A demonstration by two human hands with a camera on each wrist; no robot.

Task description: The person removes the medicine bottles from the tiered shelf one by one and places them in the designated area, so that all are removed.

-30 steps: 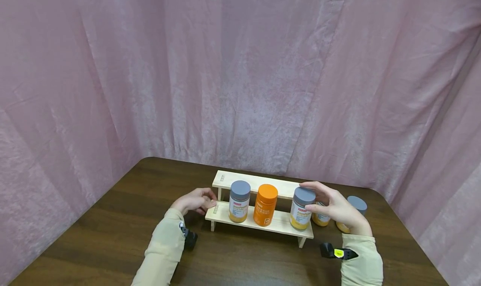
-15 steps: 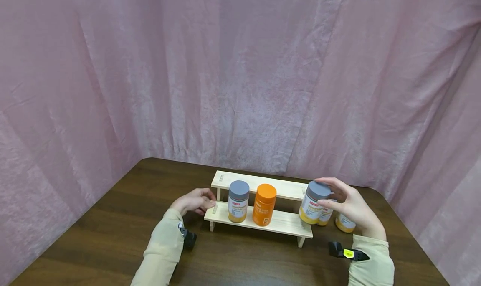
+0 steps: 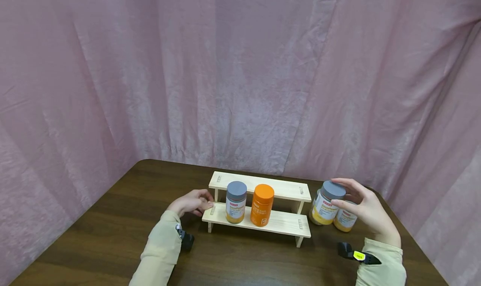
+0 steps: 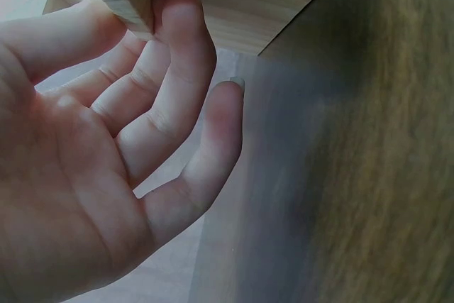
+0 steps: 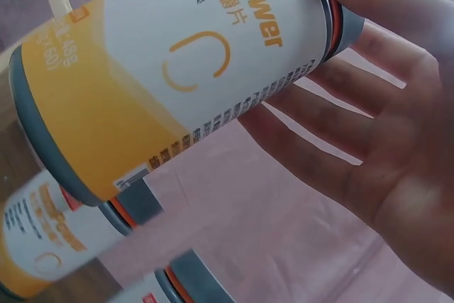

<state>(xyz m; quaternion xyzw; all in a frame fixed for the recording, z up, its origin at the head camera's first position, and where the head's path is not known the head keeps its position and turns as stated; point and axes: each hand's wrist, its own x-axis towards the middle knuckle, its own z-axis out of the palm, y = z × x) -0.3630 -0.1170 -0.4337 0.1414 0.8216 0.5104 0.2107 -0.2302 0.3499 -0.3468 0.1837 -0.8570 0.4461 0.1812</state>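
Observation:
My right hand (image 3: 362, 208) grips a grey-lidded vitamin C tablet bottle (image 3: 325, 206) near its lid, thumb on the front side. In the right wrist view this bottle (image 5: 170, 69) tilts across the view, its label white and yellow. A two-tier pale wooden rack (image 3: 279, 222) stands to its left. On the lower tier are another grey-lidded bottle (image 3: 236, 202) and an orange bottle (image 3: 262, 206), both upright. My left hand (image 3: 191, 202) pinches the lower tier's left end; the left wrist view shows thumb and fingertips (image 4: 181, 15) at the board's edge.
A grey-lidded bottle (image 3: 345, 218) stands on the dark wooden table (image 3: 240, 261) right of the rack, partly behind my right fingers. One more is mostly hidden behind the held bottle. A pink curtain (image 3: 248, 77) hangs behind the table.
My right hand has lifted the grey-lidded bottle off the lower tier's right end and carried it right, past the rack. The left hand keeps its place at the rack.

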